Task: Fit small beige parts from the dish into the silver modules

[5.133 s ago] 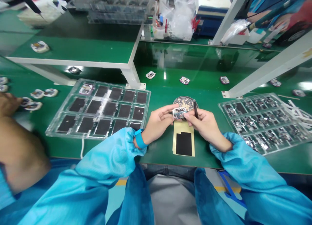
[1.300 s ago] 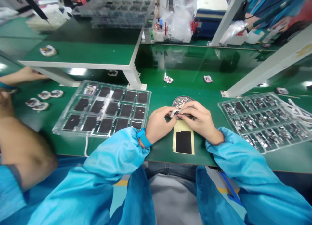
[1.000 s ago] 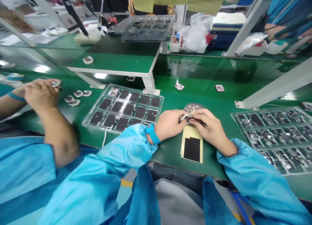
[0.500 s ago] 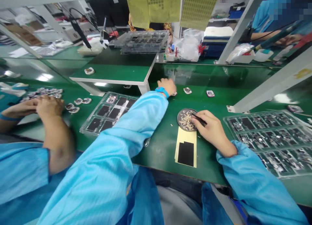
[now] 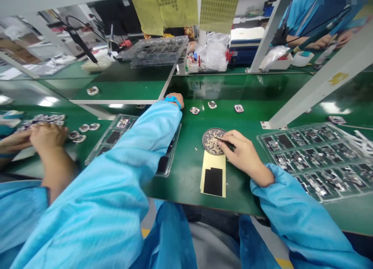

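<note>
My right hand (image 5: 240, 150) is closed round dark tweezers (image 5: 225, 141), whose tip is over a round grey dish (image 5: 206, 148) of small pale pieces. Below the dish lies a yellow sheet with a black rectangular piece (image 5: 213, 181) on it. My left hand (image 5: 178, 99), with a blue wrist band, is stretched out by the leg of the raised shelf; its fingers are hidden behind the wrist. Just right of it are small white-rimmed parts, the nearest one (image 5: 195, 110) lying flat on the green table. My left sleeve covers part of a clear tray (image 5: 166, 170) with dark pieces.
On the right lies a clear compartment tray (image 5: 317, 160) filled with small assemblies. A green shelf (image 5: 122, 91) stands at the back left, and a slanted white post (image 5: 305, 82) at the right. A co-worker's hands (image 5: 48, 139) handle parts at far left.
My left hand has moved left, leaving a white-rimmed part lying on the table where it was. My right hand stays over the dish with the tweezers. The whole view has shifted slightly.
</note>
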Demonstrator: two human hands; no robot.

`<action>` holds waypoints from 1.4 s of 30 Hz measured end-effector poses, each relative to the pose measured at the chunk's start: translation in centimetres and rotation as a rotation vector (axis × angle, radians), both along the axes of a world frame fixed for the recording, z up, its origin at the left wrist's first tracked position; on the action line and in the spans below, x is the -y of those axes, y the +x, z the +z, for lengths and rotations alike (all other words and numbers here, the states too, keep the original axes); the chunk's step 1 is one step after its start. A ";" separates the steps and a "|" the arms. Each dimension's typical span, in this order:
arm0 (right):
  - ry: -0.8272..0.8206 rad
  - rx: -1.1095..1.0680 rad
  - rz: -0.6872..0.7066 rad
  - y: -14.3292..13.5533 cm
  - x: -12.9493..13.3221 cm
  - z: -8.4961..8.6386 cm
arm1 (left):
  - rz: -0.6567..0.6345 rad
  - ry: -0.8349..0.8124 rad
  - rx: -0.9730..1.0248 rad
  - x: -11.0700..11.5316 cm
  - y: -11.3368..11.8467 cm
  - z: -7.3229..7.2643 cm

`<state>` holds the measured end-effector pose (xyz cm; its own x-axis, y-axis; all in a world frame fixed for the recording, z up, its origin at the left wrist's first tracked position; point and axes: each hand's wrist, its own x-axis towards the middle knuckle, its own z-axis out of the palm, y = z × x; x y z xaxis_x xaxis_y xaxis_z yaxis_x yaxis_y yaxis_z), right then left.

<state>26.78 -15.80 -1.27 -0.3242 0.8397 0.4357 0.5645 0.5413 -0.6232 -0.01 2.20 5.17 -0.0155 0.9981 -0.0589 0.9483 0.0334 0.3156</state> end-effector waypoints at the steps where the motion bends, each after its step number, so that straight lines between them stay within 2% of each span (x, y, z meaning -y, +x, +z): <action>1: 0.005 -0.031 0.004 0.0 0.0 0.1 | 0.009 -0.010 -0.046 0.7 0.1 -0.2; 3: 0.015 -0.091 0.013 -0.1 0.0 0.4 | -0.040 -0.040 -0.175 2.8 0.6 -0.9; 5: 0.019 -0.125 0.017 -0.1 0.0 0.9 | -0.173 -0.066 -0.279 5.2 1.3 -1.8; 7: 0.013 -0.140 0.006 0.1 0.2 1.4 | -0.247 -0.058 -0.299 6.9 1.9 -2.5; 8: 0.013 -0.147 -0.005 0.2 0.2 1.6 | -0.234 -0.034 -0.286 7.2 2.1 -2.9; 10: 0.016 -0.171 -0.039 0.4 0.3 1.7 | -0.132 0.028 -0.255 6.6 2.3 -3.6; 12: -0.039 -0.222 -0.073 0.7 0.2 1.6 | -0.011 0.050 -0.220 4.9 2.1 -4.4; 14: -0.212 -0.309 -0.064 0.7 0.0 1.4 | 0.019 0.020 -0.181 2.9 1.6 -5.1; 16: -0.458 -0.405 0.020 0.5 -0.2 1.2 | -0.002 0.001 -0.150 1.5 1.2 -5.7; 19: -0.730 -0.482 0.151 -0.2 -0.1 0.8 | -0.018 0.027 -0.069 1.3 0.5 -5.7; 22: -0.807 -0.504 0.169 -1.0 0.4 0.6 | -0.016 0.144 0.162 3.5 0.2 -4.7; 24: -0.811 -0.509 0.167 -1.3 0.7 0.5 | -0.038 0.160 0.435 6.2 0.2 -3.7; 26: -0.805 -0.501 0.164 -1.3 0.7 0.3 | -0.072 0.009 0.805 9.4 0.5 -2.9; 28: -0.793 -0.483 0.149 -1.0 0.7 0.2 | -0.129 -0.184 1.145 12.7 0.8 -2.8; 31: -0.742 -0.392 0.131 -0.5 0.5 0.0 | -0.186 -0.320 1.409 16.4 1.5 -4.1; 33: -0.694 -0.312 0.124 -0.3 0.4 0.0 | -0.206 -0.359 1.446 17.9 1.9 -5.4; 36: -0.643 -0.251 0.115 -0.3 0.5 0.1 | -0.240 -0.386 1.387 18.9 2.6 -7.1; 42: -0.605 -0.232 0.114 -0.5 0.7 0.4 | -0.307 -0.316 1.105 19.8 3.2 -8.3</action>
<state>26.27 -16.47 -0.91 -0.3797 0.9245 -0.0333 0.3388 0.1055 -0.9349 3.22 -17.65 -3.10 0.4354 0.8901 -0.1345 0.1497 0.0757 0.9858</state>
